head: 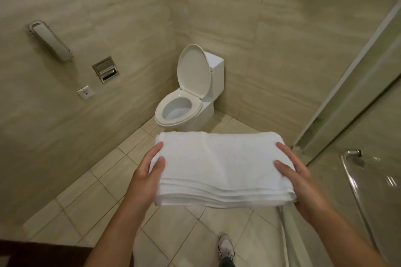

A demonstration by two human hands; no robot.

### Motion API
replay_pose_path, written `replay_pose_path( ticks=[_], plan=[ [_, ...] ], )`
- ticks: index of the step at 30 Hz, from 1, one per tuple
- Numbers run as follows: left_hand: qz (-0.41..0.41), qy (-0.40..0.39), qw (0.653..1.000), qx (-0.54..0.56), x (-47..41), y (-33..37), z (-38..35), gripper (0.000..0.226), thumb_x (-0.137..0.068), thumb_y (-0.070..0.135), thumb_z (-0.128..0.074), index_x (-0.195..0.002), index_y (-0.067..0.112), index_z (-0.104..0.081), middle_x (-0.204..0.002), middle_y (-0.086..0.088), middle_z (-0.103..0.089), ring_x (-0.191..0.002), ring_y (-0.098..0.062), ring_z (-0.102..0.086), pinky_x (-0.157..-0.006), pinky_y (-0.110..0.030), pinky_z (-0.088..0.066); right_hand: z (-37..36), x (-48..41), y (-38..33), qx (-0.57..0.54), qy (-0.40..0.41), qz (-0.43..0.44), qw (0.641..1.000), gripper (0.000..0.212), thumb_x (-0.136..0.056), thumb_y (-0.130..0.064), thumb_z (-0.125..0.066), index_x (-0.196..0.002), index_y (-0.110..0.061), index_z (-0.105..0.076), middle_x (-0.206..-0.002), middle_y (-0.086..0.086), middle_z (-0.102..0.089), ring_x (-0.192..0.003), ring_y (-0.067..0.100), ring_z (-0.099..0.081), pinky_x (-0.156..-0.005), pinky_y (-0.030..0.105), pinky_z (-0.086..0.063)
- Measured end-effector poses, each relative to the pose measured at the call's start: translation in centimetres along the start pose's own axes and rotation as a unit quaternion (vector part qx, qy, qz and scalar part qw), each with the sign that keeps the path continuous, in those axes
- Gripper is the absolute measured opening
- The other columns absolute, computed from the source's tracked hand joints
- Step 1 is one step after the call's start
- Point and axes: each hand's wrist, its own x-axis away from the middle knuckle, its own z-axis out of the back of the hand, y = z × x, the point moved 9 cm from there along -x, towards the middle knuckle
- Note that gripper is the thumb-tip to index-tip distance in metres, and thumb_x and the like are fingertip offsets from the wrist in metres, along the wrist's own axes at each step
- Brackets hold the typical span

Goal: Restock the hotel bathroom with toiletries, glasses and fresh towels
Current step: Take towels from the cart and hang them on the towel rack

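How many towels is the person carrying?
1 folded white towel, as far as shows, held level in front of the toilet, left hand and right hand gripping its ends. Its layered edge could hide another.

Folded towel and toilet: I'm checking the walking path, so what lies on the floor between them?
In the head view, only bare floor tiles show between the folded towel and the toilet; the towel hides some floor beneath it.
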Motion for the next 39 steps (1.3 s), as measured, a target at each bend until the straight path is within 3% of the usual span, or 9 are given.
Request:
replay_pose_path(
  ticks=[3,8,15,20,24,29,36,39],
  plan=[
    [-0.006,0.013,1.000,0.007,-3.8,1.8,-1.5,0.034,-0.107,0.037,-0.052,-0.124,0.065,-0.061,-0.141,0.016,-0.059,-0.126,-0.012,-0.059,-0.105,-0.042,-0.050,-0.4,-4.5,-2.4,0.007,-0.004,0.010,1.000,0.045,-0.095,-0.027,-0.070,-0.131,-0.055,-0.065,-0.143,-0.017,-0.060,-0.129,0.016,-0.062,-0.111,0.050,-0.049],
    [0.006,0.019,1.000,-0.003,-8.3,3.1,-2.8,0.035,-0.106,0.039,-0.052,-0.127,0.067,-0.057,-0.143,0.015,-0.057,-0.127,-0.015,-0.058,-0.103,-0.046,-0.052,-1.6,-9.4,-5.1,0.016,0.003,0.027,1.000,0.044,-0.097,-0.023,-0.069,-0.128,-0.055,-0.067,-0.132,-0.030,-0.060,-0.124,0.002,-0.060,-0.108,0.038,-0.050],
    [0.017,0.009,1.000,0.010,-15.8,4.5,-2.7,0.034,-0.106,0.041,-0.052,-0.129,0.066,-0.056,-0.143,0.014,-0.056,-0.125,-0.017,-0.059,-0.099,-0.049,-0.055,-4.1,-15.3,-7.5,0.038,0.009,0.030,0.999,0.045,-0.097,-0.024,-0.070,-0.128,-0.056,-0.066,-0.127,-0.036,-0.060,-0.110,-0.017,-0.061,-0.092,0.022,-0.050],
    [0.014,-0.010,1.000,0.022,-23.4,5.4,-1.8,0.036,-0.107,0.037,-0.052,-0.127,0.066,-0.058,-0.144,0.016,-0.056,-0.131,-0.017,-0.057,-0.108,-0.052,-0.050,-7.4,-20.6,-9.1,0.059,0.032,0.033,0.997,0.044,-0.097,-0.024,-0.070,-0.129,-0.054,-0.066,-0.129,-0.033,-0.061,-0.119,-0.010,-0.060,-0.102,0.027,-0.049],
    [0.016,-0.045,0.998,0.028,-30.6,6.8,-0.6,0.036,-0.108,0.037,-0.051,-0.127,0.067,-0.058,-0.143,0.016,-0.057,-0.127,-0.015,-0.059,-0.105,-0.049,-0.053,-11.2,-25.5,-10.5,0.067,0.051,0.037,0.996,0.044,-0.098,-0.025,-0.069,-0.130,-0.055,-0.065,-0.134,-0.030,-0.059,-0.120,-0.009,-0.060,-0.101,0.026,-0.048],
    [0.017,-0.071,0.997,0.034,-39.8,9.8,2.2,0.036,-0.108,0.036,-0.051,-0.126,0.066,-0.059,-0.143,0.017,-0.058,-0.127,-0.013,-0.060,-0.110,-0.047,-0.049,-16.5,-31.0,-12.3,0.051,0.073,0.019,0.996,0.043,-0.100,-0.026,-0.066,-0.130,-0.057,-0.065,-0.130,-0.032,-0.056,-0.127,0.004,-0.058,-0.107,0.037,-0.050],
    [-0.010,-0.105,0.994,0.011,-50.8,13.9,4.9,0.036,-0.107,0.035,-0.054,-0.127,0.064,-0.060,-0.144,0.012,-0.060,-0.129,-0.018,-0.061,-0.112,-0.050,-0.048,-22.4,-36.4,-14.3,0.023,0.093,0.015,0.995,0.043,-0.100,-0.026,-0.065,-0.130,-0.058,-0.064,-0.136,-0.027,-0.058,-0.123,0.004,-0.062,-0.097,0.032,-0.053],
    [-0.010,-0.109,0.994,0.014,-54.1,15.1,4.4,0.035,-0.106,0.034,-0.055,-0.126,0.063,-0.063,-0.138,0.010,-0.066,-0.125,-0.019,-0.064,-0.108,-0.047,-0.050,-23.3,-38.3,-14.9,0.017,0.109,0.019,0.994,0.043,-0.100,-0.027,-0.066,-0.130,-0.058,-0.063,-0.145,-0.019,-0.056,-0.126,0.008,-0.062,-0.103,0.037,-0.053]
  ],
)
